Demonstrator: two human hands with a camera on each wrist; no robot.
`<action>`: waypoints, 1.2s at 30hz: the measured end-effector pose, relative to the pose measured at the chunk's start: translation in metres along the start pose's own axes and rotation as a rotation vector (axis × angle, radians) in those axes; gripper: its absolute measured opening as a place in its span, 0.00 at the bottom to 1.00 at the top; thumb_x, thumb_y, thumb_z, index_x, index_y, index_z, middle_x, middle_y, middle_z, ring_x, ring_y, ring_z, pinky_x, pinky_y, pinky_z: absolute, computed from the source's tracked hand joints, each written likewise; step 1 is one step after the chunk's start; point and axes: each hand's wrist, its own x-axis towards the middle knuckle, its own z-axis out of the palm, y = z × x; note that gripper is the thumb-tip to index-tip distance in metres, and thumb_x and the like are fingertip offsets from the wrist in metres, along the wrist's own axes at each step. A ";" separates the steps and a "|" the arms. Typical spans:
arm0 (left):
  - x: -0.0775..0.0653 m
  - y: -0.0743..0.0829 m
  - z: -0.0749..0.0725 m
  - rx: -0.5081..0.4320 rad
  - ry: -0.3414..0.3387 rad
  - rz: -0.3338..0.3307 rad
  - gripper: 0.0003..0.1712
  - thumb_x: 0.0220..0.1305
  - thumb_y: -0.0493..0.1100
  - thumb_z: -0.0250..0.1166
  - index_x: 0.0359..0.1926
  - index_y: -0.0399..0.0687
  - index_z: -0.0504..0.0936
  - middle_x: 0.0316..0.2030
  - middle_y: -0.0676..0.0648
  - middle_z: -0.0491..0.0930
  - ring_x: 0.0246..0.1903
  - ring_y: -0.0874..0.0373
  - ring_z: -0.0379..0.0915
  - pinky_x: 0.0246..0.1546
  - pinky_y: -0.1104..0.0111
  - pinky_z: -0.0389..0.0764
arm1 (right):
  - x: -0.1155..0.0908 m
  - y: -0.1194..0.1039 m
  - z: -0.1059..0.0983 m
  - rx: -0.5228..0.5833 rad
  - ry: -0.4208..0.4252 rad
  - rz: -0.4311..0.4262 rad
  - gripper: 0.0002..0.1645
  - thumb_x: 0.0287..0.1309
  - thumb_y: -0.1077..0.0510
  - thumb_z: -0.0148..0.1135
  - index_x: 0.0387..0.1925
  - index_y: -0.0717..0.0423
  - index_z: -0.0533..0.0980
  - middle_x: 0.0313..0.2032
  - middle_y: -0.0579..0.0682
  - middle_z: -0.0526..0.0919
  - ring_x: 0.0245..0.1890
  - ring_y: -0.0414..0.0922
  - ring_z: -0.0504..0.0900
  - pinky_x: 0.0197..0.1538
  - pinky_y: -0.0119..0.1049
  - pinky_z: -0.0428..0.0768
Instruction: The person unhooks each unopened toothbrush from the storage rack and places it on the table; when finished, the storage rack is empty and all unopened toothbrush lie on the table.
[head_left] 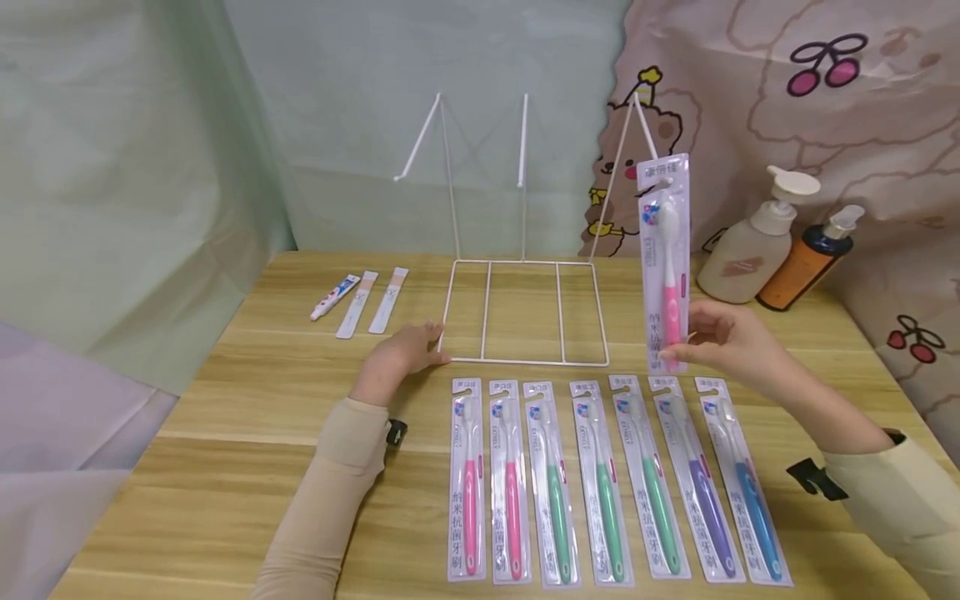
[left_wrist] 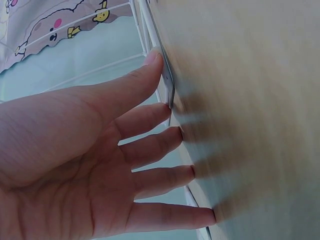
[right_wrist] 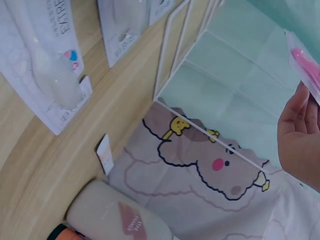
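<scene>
My right hand (head_left: 731,337) pinches the lower end of a packaged pink toothbrush (head_left: 670,275), holding it upright. The card's hanging slot is near the right prong of a white wire rack (head_left: 522,362); I cannot tell whether the prong passes through it. In the right wrist view, part of that hand (right_wrist: 302,135) and the pink handle (right_wrist: 306,62) show at the right edge. My left hand (head_left: 401,358) touches the rack's front-left base corner. In the left wrist view its fingers (left_wrist: 160,145) are straight and spread, fingertips down at the table, thumb against the wire.
Several packaged toothbrushes (head_left: 555,500) lie in a row before the rack. A small toothpaste tube (head_left: 334,297) and two slim packets (head_left: 357,305) lie left of it. A cream pump bottle (head_left: 750,254) and an orange-and-black bottle (head_left: 802,267) stand at the back right.
</scene>
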 end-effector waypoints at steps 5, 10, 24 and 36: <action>0.000 -0.002 0.001 -0.001 -0.001 0.007 0.39 0.67 0.54 0.54 0.72 0.46 0.48 0.71 0.39 0.45 0.69 0.38 0.43 0.67 0.47 0.53 | -0.002 -0.005 0.000 0.019 -0.013 -0.025 0.19 0.48 0.67 0.68 0.44 0.63 0.75 0.33 0.40 0.84 0.30 0.39 0.82 0.32 0.30 0.82; 0.000 -0.001 0.001 -0.008 -0.008 0.012 0.39 0.68 0.53 0.54 0.72 0.45 0.48 0.71 0.39 0.45 0.69 0.39 0.43 0.68 0.48 0.52 | -0.010 -0.008 0.000 0.004 -0.018 -0.057 0.17 0.47 0.69 0.69 0.41 0.62 0.76 0.31 0.40 0.84 0.31 0.38 0.82 0.33 0.28 0.82; 0.003 -0.001 0.001 0.064 0.007 0.050 0.40 0.67 0.53 0.54 0.71 0.41 0.49 0.70 0.36 0.49 0.67 0.37 0.47 0.67 0.49 0.56 | -0.029 -0.010 -0.008 0.052 0.078 -0.058 0.24 0.45 0.74 0.67 0.42 0.48 0.78 0.33 0.38 0.85 0.30 0.36 0.82 0.32 0.25 0.81; 0.002 0.000 0.001 0.039 0.004 0.036 0.40 0.67 0.53 0.54 0.72 0.43 0.48 0.70 0.37 0.47 0.68 0.38 0.45 0.67 0.49 0.53 | -0.056 -0.001 -0.009 -0.012 0.135 0.037 0.20 0.50 0.70 0.66 0.45 0.51 0.76 0.35 0.35 0.84 0.32 0.34 0.82 0.35 0.24 0.81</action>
